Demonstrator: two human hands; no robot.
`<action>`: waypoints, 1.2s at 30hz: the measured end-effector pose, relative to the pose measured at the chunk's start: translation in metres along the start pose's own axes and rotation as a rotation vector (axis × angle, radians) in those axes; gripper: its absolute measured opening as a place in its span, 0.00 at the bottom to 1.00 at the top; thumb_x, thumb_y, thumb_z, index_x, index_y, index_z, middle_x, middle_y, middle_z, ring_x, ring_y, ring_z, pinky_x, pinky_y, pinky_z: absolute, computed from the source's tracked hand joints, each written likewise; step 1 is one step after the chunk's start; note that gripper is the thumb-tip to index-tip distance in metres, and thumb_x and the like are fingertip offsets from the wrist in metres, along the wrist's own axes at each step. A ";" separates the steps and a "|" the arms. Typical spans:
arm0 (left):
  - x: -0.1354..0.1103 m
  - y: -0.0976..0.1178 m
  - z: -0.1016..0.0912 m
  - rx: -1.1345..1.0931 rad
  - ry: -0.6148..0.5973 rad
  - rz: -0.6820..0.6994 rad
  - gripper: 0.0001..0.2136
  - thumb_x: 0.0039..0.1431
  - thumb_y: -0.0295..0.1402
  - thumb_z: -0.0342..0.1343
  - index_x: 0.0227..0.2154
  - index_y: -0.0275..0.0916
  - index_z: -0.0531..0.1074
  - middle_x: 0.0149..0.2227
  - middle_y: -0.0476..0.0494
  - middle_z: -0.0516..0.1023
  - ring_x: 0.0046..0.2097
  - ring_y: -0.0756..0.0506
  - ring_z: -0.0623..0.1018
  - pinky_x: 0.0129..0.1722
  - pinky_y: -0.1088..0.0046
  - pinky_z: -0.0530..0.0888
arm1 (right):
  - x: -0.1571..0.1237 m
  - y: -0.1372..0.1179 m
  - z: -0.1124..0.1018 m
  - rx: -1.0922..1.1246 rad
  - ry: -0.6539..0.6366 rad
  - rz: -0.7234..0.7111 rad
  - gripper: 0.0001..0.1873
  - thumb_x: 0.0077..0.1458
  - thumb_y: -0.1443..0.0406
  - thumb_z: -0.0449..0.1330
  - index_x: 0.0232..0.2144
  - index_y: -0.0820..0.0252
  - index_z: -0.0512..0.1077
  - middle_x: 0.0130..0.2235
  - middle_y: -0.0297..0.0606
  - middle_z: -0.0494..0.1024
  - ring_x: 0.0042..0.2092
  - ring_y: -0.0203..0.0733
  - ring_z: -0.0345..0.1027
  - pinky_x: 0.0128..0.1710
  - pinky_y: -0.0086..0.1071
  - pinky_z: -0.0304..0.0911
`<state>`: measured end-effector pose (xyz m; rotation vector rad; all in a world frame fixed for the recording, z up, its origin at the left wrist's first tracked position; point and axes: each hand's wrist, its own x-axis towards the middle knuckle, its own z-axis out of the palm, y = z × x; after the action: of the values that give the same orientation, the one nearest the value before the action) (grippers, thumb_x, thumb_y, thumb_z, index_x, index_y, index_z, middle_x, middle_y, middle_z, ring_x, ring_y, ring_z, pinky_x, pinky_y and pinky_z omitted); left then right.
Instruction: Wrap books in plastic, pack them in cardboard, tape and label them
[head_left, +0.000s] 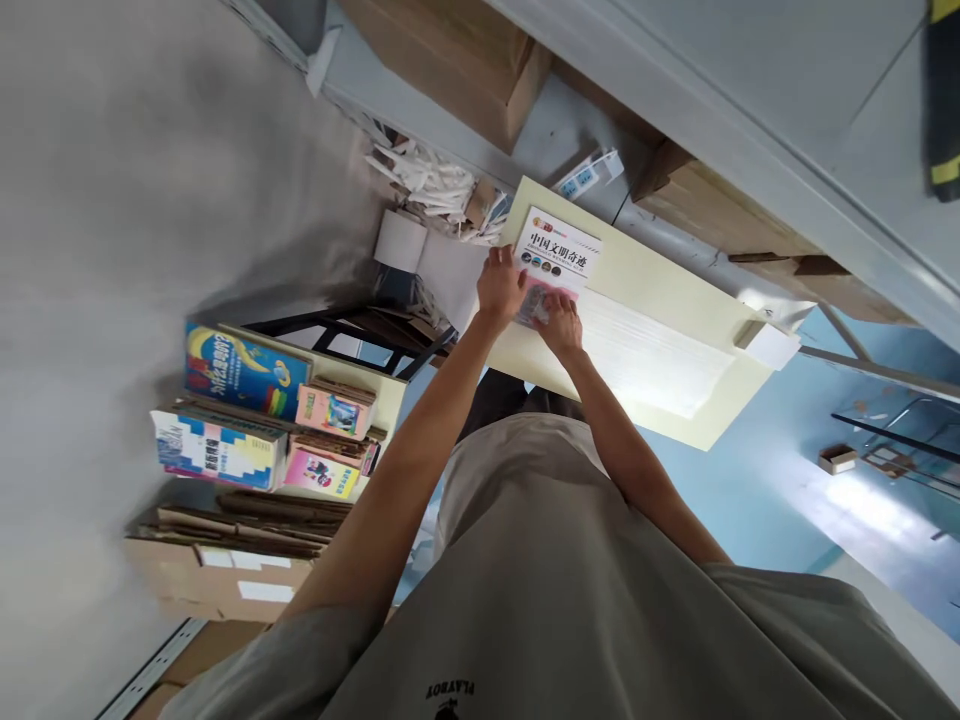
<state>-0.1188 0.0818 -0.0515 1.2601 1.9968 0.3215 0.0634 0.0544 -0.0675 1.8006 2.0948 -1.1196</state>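
Observation:
A book (561, 252) with a white cover and a Chinese title lies on the pale yellow table (675, 280), near its far left corner. My left hand (500, 285) is closed on the book's left edge. My right hand (559, 322) lies on the pink lower part of the cover with its fingers stretched out. A broad white sheet (652, 355) lies on the table just right of the book.
To the left, a low stand holds stacks of colourful books (240, 405) with flattened cardboard and a box (217, 580) beside them. A white paper roll (400, 240) and a heap of white strips (435, 185) lie past the table's corner. Cardboard boxes (465, 55) fill a shelf behind. A white block (772, 345) sits at the table's right end.

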 end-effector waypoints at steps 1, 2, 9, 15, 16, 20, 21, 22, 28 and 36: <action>0.012 0.005 0.003 -0.038 0.010 -0.021 0.26 0.81 0.43 0.63 0.74 0.38 0.71 0.73 0.18 0.78 0.74 0.20 0.80 0.75 0.40 0.79 | 0.000 0.001 -0.002 -0.002 -0.008 0.000 0.18 0.72 0.65 0.73 0.60 0.58 0.77 0.68 0.56 0.80 0.73 0.64 0.72 0.77 0.63 0.71; 0.024 0.010 0.006 -0.069 0.019 -0.042 0.27 0.81 0.45 0.64 0.74 0.38 0.71 0.72 0.17 0.79 0.73 0.19 0.81 0.73 0.40 0.80 | 0.000 0.002 -0.003 -0.006 -0.014 -0.001 0.18 0.72 0.65 0.73 0.59 0.57 0.77 0.68 0.55 0.80 0.74 0.64 0.71 0.77 0.63 0.71; 0.066 0.015 0.013 -0.112 -0.068 -0.138 0.25 0.76 0.36 0.69 0.70 0.34 0.76 0.64 0.20 0.86 0.71 0.21 0.83 0.74 0.40 0.81 | -0.007 0.002 -0.009 -0.043 -0.023 -0.003 0.19 0.70 0.66 0.74 0.59 0.59 0.76 0.69 0.58 0.79 0.73 0.65 0.72 0.74 0.60 0.73; 0.069 0.024 0.019 -0.096 -0.006 -0.149 0.32 0.69 0.40 0.79 0.69 0.31 0.77 0.75 0.14 0.75 0.77 0.17 0.76 0.77 0.40 0.79 | -0.009 0.006 -0.003 -0.087 -0.004 -0.036 0.25 0.73 0.65 0.71 0.67 0.62 0.74 0.68 0.61 0.80 0.73 0.67 0.71 0.73 0.62 0.74; 0.072 0.024 0.021 -0.107 -0.007 -0.156 0.32 0.68 0.40 0.79 0.68 0.31 0.77 0.74 0.15 0.76 0.77 0.17 0.77 0.78 0.41 0.79 | -0.009 0.009 -0.002 -0.089 0.002 -0.053 0.25 0.73 0.64 0.71 0.67 0.62 0.74 0.67 0.60 0.81 0.73 0.67 0.72 0.73 0.63 0.74; 0.090 0.020 0.019 -0.196 -0.028 -0.088 0.26 0.69 0.41 0.77 0.64 0.34 0.82 0.65 0.22 0.86 0.73 0.23 0.82 0.76 0.40 0.80 | -0.012 0.020 0.008 -0.061 0.076 -0.133 0.20 0.77 0.60 0.68 0.66 0.58 0.76 0.66 0.58 0.82 0.69 0.65 0.74 0.71 0.64 0.76; 0.094 0.018 0.016 -0.210 -0.035 -0.052 0.23 0.70 0.41 0.75 0.62 0.36 0.84 0.61 0.24 0.88 0.71 0.24 0.84 0.75 0.41 0.80 | -0.014 0.023 0.011 -0.053 0.093 -0.142 0.18 0.77 0.60 0.67 0.64 0.57 0.76 0.66 0.57 0.82 0.68 0.65 0.74 0.71 0.64 0.76; 0.098 0.017 0.013 -0.216 -0.037 -0.017 0.20 0.71 0.41 0.74 0.60 0.37 0.86 0.59 0.27 0.90 0.68 0.26 0.85 0.73 0.41 0.80 | -0.016 0.025 0.014 -0.050 0.101 -0.144 0.16 0.78 0.60 0.67 0.62 0.56 0.77 0.65 0.56 0.82 0.68 0.64 0.75 0.71 0.63 0.76; 0.085 0.039 -0.013 -0.283 0.080 0.235 0.08 0.75 0.38 0.67 0.50 0.45 0.88 0.48 0.40 0.92 0.57 0.36 0.89 0.61 0.58 0.84 | -0.031 0.034 0.024 -0.010 0.092 -0.116 0.06 0.80 0.61 0.66 0.52 0.56 0.78 0.60 0.53 0.82 0.64 0.58 0.76 0.67 0.53 0.78; -0.040 0.115 -0.087 -0.175 0.346 0.517 0.14 0.86 0.46 0.54 0.49 0.48 0.82 0.51 0.43 0.86 0.56 0.37 0.89 0.63 0.55 0.85 | -0.004 0.054 0.014 0.351 0.022 -0.176 0.11 0.80 0.59 0.60 0.47 0.54 0.81 0.55 0.51 0.88 0.59 0.53 0.82 0.66 0.50 0.79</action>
<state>-0.0922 0.1181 0.0915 1.6805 1.8318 0.9996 0.1082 0.0421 -0.0979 1.7963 2.2160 -1.6072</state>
